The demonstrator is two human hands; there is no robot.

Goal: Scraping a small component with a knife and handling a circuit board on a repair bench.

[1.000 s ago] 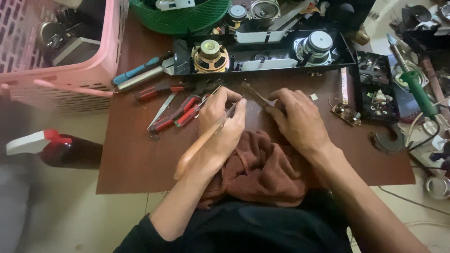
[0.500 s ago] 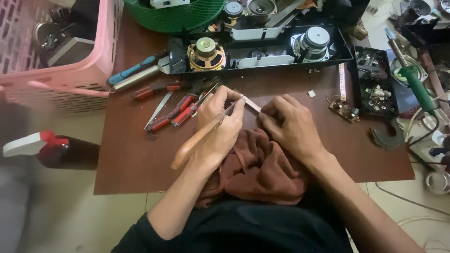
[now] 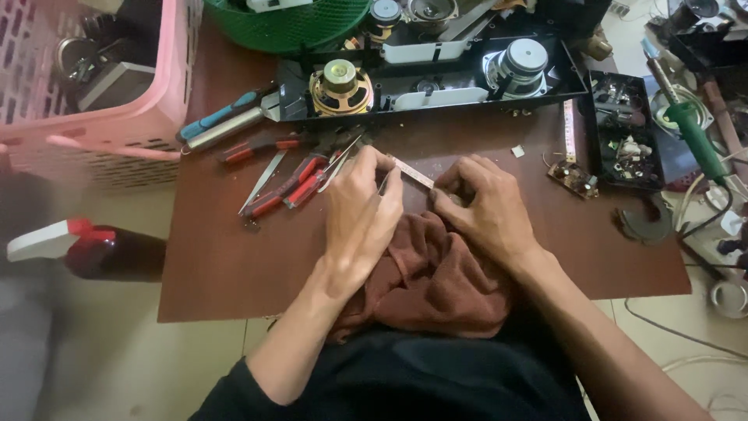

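Observation:
My left hand [image 3: 362, 218] rests on the brown table [image 3: 226, 265] with its fingers closed around a thin metal tool [image 3: 385, 184]. The tool's tip meets a narrow pale strip [image 3: 413, 173]. My right hand [image 3: 483, 206] pinches the right end of that strip against the table. Both wrists lie on a crumpled brown cloth [image 3: 436, 281] at the table's near edge. The part of the strip under my right fingers is hidden.
Red-handled pliers [image 3: 292, 187] and a blue-handled screwdriver [image 3: 222, 118] lie left of my hands. Behind them lies a black housing [image 3: 436, 97] with two speakers. A pink basket [image 3: 93, 117], a green basket [image 3: 288, 23], a small circuit board [image 3: 573, 178], a green-handled soldering iron [image 3: 689, 125] and a spray bottle [image 3: 86, 245] surround the table.
Both hands have shifted slightly up the table with the strip between them. A wooden handle seen below my left hand earlier is no longer in sight.

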